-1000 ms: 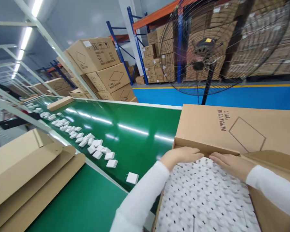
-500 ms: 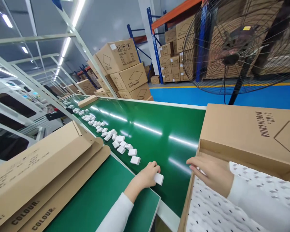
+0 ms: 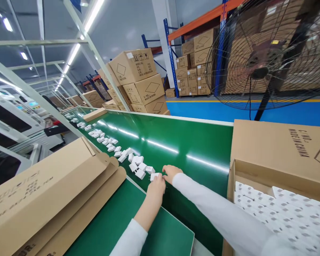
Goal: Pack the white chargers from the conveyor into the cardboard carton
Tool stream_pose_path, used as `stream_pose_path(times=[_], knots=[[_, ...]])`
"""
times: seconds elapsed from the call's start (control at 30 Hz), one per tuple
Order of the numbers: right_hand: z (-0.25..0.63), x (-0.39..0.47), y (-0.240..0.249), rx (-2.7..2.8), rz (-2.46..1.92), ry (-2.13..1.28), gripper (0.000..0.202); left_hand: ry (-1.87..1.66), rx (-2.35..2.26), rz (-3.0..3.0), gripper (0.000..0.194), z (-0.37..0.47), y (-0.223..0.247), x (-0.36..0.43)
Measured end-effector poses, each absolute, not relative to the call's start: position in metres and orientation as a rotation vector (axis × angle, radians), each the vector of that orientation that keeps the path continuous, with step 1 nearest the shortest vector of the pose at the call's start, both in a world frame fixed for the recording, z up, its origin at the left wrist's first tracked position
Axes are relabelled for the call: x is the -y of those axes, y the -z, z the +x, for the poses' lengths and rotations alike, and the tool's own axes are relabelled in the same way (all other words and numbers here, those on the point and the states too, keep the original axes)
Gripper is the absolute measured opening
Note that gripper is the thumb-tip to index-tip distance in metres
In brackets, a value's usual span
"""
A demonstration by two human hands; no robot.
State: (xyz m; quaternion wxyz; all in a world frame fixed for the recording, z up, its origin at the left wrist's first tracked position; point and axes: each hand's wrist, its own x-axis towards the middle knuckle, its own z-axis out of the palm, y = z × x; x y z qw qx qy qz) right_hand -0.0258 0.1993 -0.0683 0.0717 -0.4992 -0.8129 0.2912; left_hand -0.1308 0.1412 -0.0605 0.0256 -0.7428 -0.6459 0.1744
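My left hand (image 3: 156, 188) is closed over the green belt (image 3: 197, 142), its fingertips on a white power adapter (image 3: 154, 175) with metal prongs. My right hand (image 3: 171, 173) meets it from the right, fingers curled at the adapter's right end. What the right fingertips grip is hidden. Just beyond the hands, a line of loose white adapters (image 3: 140, 173) runs along the belt, lying at various angles. To the right, an open carton (image 3: 272, 170) holds rows of white adapters (image 3: 280, 213) packed close together.
Flattened cartons (image 3: 56, 185) are stacked at the left, over a green side board (image 3: 168, 231). A cardboard strip (image 3: 95, 114) lies farther up the belt. Behind the belt stand stacked boxes (image 3: 142, 85) and a large fan (image 3: 258, 71).
My right hand has moved left from the carton to meet my left hand. The left hand has moved slightly up and left, towards the loose adapters. The view has shifted a little.
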Motion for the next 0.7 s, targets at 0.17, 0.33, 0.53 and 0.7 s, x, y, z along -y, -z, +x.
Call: stream_pose_path(times=[0.17, 0.33, 0.53, 0.7], knots=[[-0.065, -0.225, 0.066, 2.494, -1.372, -0.867, 0.038, -0.495, 1.931, -2.421, 0.034, -0.130, 0.075, -0.145], [-0.094, -0.241, 0.065, 2.679, -1.187, -0.838, 0.035, -0.437, 1.946, -2.460, 0.028, -0.129, 0.078, -0.150], [-0.098, -0.252, 0.076, 2.830, -1.008, -0.861, 0.026, -0.286, 1.944, -2.624, 0.022, -0.098, 0.079, -0.107], [-0.071, -0.255, 0.084, 2.791, -1.045, -0.808, 0.033, 0.030, 2.024, -2.981, 0.041, -0.082, 0.079, -0.078]])
